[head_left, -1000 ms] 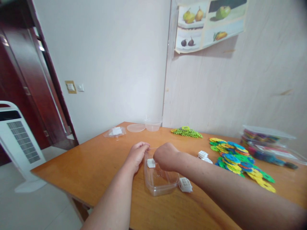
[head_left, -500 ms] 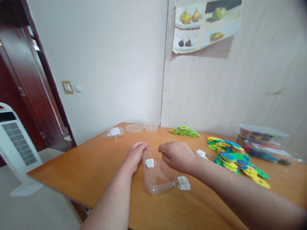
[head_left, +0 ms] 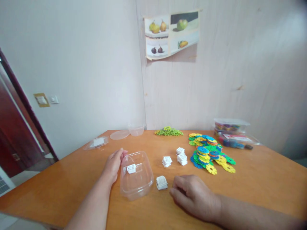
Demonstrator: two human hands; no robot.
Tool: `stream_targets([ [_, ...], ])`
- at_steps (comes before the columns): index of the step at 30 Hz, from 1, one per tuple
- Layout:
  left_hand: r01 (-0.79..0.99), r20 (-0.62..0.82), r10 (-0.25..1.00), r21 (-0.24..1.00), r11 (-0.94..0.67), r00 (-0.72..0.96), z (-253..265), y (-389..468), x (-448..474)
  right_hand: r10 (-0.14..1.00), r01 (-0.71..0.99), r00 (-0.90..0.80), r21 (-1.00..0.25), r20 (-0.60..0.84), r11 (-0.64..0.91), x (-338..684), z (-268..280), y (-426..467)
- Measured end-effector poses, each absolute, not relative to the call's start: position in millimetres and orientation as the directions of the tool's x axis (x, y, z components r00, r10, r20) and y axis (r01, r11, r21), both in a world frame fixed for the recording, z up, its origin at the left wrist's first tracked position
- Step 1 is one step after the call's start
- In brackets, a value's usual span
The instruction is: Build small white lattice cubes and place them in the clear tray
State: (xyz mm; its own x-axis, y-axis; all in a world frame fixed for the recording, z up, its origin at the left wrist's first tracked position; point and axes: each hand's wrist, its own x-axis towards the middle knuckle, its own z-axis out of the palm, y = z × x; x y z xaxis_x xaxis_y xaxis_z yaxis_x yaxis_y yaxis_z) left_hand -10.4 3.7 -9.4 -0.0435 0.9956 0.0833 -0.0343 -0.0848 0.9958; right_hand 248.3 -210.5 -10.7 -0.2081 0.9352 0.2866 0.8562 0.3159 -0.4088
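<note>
My left hand (head_left: 115, 163) is closed on the far left corner of a clear plastic container (head_left: 137, 189), thumb and fingers at its rim. Inside the container lies one small white bundle with dark print (head_left: 131, 168). Just right of the container a similar bundle (head_left: 161, 183) rests on the table. My right hand (head_left: 192, 196) hovers low over or rests on the table beside that bundle, apart from it, with curled fingers and nothing visible in them. Farther back are another white bundle (head_left: 167, 161) and a pair close together (head_left: 181, 156).
Colourful notched discs (head_left: 208, 153) are heaped at right, before stacked clear boxes (head_left: 231, 126). A green pile of small pieces (head_left: 169, 131) lies near the wall. At back left are a clear tub (head_left: 136, 130), a round lid (head_left: 120, 135) and a clear lid (head_left: 96, 142).
My right hand has moved out of the container, rightward and nearer to me, beside a white bundle. My left hand stays at the container's rim. The camera view has turned right.
</note>
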Motion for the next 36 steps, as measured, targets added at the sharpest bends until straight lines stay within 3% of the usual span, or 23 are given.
stream_targets([
  [5, -0.040, 0.050, 0.993, 0.998, -0.054, -0.103, -6, -5, -10, 0.883, 0.830, -0.331, -0.341, 0.334, 0.440, 249, -13, -207],
  [14, -0.079, 0.076, 0.970, 0.992, -0.097, -0.233, -8, -5, -12, 0.965, 0.627, -0.090, -0.738, 0.246, 0.247, 260, -18, -195],
  [22, -0.095, 0.074, 0.966, 0.990, -0.100, -0.248, -9, -25, -13, 0.967, 0.549, -0.069, -0.800, 0.246, 0.243, 264, -25, -186],
  [26, -0.112, 0.118, 0.953, 0.982, -0.154, -0.279, -9, -48, -12, 0.950, 0.576, -0.058, -0.767, 0.307, 0.283, 266, -25, -187],
  [30, -0.107, 0.148, 0.946, 0.977, -0.186, -0.289, -15, -75, -14, 0.896, 0.669, -0.138, -0.627, 0.423, 0.399, 265, -20, -189],
  [36, -0.040, 0.235, 0.935, 0.966, -0.254, -0.265, -19, -106, -10, 0.879, 0.777, -0.332, -0.428, 0.343, 0.461, 254, -11, -180],
])
